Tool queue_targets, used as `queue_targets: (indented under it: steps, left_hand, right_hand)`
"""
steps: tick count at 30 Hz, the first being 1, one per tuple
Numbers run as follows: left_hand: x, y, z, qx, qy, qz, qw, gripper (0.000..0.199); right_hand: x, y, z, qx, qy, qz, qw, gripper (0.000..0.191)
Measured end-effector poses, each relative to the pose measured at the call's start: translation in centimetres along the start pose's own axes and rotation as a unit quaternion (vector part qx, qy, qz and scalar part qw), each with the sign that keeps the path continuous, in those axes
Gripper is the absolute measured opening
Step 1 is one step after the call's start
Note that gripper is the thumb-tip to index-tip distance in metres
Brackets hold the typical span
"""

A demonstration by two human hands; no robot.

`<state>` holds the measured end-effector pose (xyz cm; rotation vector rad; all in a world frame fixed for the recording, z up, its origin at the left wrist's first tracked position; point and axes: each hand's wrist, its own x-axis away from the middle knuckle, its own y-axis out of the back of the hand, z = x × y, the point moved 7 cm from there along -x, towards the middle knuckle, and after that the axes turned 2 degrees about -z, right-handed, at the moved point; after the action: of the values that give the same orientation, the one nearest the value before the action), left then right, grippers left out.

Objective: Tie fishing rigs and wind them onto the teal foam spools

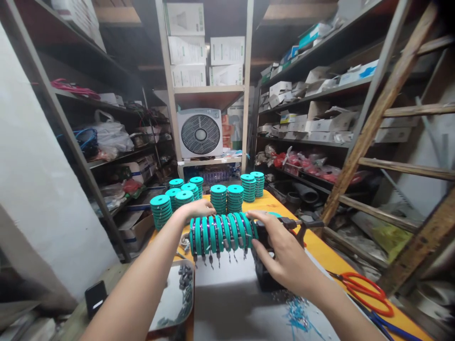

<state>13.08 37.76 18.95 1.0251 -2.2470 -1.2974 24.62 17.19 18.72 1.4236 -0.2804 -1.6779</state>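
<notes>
green spool row [223, 232] lies horizontal at centre, wire ends [211, 260] hanging toward 6 o'clock. right hand [284, 251]: fingers pinch its 3 o'clock end, presumably for steadiness. left hand [197, 208]: at 11 o'clock, fingertips obscured; cannot tell grip. tray [168, 303] at 7 o'clock.

A box fan [200, 133] sits on the rack [209, 90] below stacked white cartons [186, 51]; a wooden ladder [377, 121] leans right, apparently against the shelving [313, 94].
</notes>
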Motion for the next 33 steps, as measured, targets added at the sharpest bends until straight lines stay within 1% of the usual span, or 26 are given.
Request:
queue_targets:
  steps: [2,3,5,6,7,8,9,11,14,16,19,22,26,33]
  left_hand:
    - [0.9,1.7,-0.1,0.011,0.002,-0.037,0.999,0.03]
    - [1.7,2.8,-0.5,0.015,-0.005,-0.073,0.997,0.032]
    - [4.0,4.8,-2.0,0.016,-0.042,-0.151,0.987,0.032]
    - [5.4,5.3,-3.1,0.009,-0.072,-0.178,0.981,0.031]
    - [6.7,5.4,-4.3,0.001,-0.103,-0.194,0.976,0.03]
    - [8.1,5.0,-5.5,-0.009,-0.136,-0.204,0.969,0.029]
    - [9.2,4.3,-6.5,-0.022,-0.165,-0.201,0.965,0.031]
    - [10.7,2.4,-7.9,-0.05,-0.213,-0.188,0.958,0.033]
    - [11.5,0.0,-8.1,-0.084,-0.241,-0.197,0.947,0.037]
    - [11.4,-0.7,-7.5,-0.095,-0.242,-0.22,0.94,0.038]
    - [11.5,-0.9,-6.9,-0.104,-0.241,-0.262,0.929,0.037]
    - [11.9,-1.1,-7.0,-0.113,-0.26,-0.281,0.917,0.031]
    - [12.5,-1.4,-7.4,-0.123,-0.292,-0.29,0.903,0.029]
    - [12.9,-1.6,-7.7,-0.132,-0.334,-0.291,0.887,0.042]
  right_hand:
    - [-0.3,-0.2,-0.8,-0.023,-0.019,0.031,0.999,0.048]
    - [-0.5,-0.2,-1.1,-0.034,-0.025,0.047,0.998,0.047]
    - [-1.1,-0.3,-1.9,-0.052,-0.036,0.076,0.995,0.046]
    - [-1.5,-0.3,-2.2,-0.06,-0.04,0.087,0.994,0.046]
    - [-1.9,-0.4,-2.5,-0.068,-0.041,0.098,0.992,0.045]
    - [-2.4,-0.4,-2.8,-0.075,-0.041,0.109,0.99,0.045]
    - [-2.9,-0.5,-3.0,-0.082,-0.04,0.121,0.988,0.045]
    - [-3.8,-0.6,-3.2,-0.097,-0.033,0.148,0.984,0.046]
    - [-4.7,-0.6,-3.3,-0.113,-0.029,0.175,0.978,0.047]
    - [-4.9,-0.5,-3.3,-0.12,-0.031,0.18,0.976,0.047]
    - [-4.6,-0.4,-3.3,-0.134,-0.035,0.17,0.976,0.045]
    - [-4.0,-0.3,-3.1,-0.148,-0.033,0.149,0.977,0.045]
    - [-3.2,0.0,-2.8,-0.15,-0.032,0.11,0.982,0.046]
    - [-2.6,0.0,-2.9,-0.16,-0.047,0.084,0.982,0.045]
